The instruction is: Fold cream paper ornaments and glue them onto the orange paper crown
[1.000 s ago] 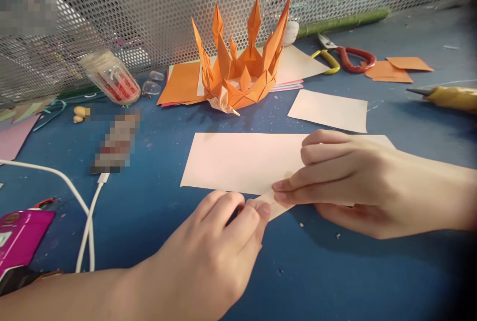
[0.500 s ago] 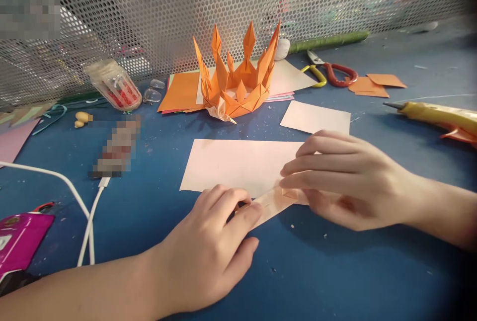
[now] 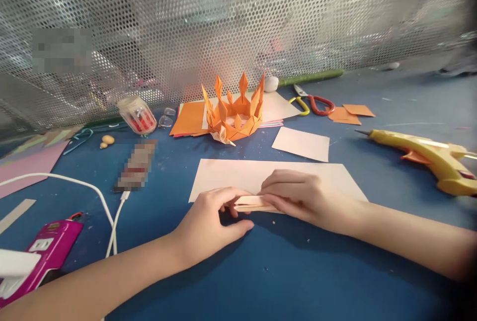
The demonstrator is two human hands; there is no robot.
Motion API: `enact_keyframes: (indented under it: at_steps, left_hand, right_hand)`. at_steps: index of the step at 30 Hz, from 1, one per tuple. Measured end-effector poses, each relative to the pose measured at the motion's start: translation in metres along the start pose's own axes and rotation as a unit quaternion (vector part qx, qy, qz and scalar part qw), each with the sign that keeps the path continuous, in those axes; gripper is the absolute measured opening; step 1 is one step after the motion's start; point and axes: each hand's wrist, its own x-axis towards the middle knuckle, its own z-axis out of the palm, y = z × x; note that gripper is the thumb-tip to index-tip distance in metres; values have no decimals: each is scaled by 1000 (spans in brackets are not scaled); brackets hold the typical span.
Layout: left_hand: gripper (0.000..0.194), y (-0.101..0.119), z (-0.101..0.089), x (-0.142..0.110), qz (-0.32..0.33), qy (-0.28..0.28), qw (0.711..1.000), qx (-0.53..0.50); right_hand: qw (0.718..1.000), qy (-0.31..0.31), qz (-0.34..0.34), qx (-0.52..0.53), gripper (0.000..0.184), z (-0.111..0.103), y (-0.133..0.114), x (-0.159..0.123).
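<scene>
A narrow folded paper strip [image 3: 250,202], pale peach, lies low over the blue table with its layers slightly parted at the left end. My right hand [image 3: 303,197] pinches its right part between thumb and fingers. At the left end, the fingertips of my left hand [image 3: 214,219] curl behind the strip and seem to touch it, while the thumb stands apart below. Behind both hands lies a pale rectangular sheet [image 3: 231,174], partly covered by the right hand. A smaller pale paper piece [image 3: 302,144] rests beyond it.
An orange folded-paper crown [image 3: 238,122] stands on stacked coloured paper [image 3: 188,117]. Scissors [image 3: 321,105] and orange squares [image 3: 345,115] lie at the back right. A yellow glue gun [image 3: 428,149] is at right, a purple device [image 3: 55,241] and white cable [image 3: 99,194] at left, a jar [image 3: 137,115] behind.
The strip has gone from slanting and stretched between both hands to a shorter, level folded piece. My right hand has moved left towards my left hand, whose thumb has come away. The view has shifted.
</scene>
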Motion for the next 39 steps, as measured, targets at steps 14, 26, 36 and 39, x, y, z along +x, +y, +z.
enact_keyframes:
  at_steps: [14, 26, 36, 39]
  left_hand:
    - [19, 14, 20, 54, -52, 120, 943, -306]
    - [51, -9, 13, 84, 47, -63, 945, -319]
    - [32, -17, 23, 68, 283, 53, 947, -141]
    - [39, -16, 24, 64, 319, 106, 937, -93]
  right_hand:
    - [930, 149, 272, 196, 42, -4, 0, 20]
    - [902, 42, 171, 394, 48, -4, 45, 6]
    - [949, 146, 135, 243, 20, -6, 19, 8]
    - [961, 193, 103, 167, 8, 0, 10, 6]
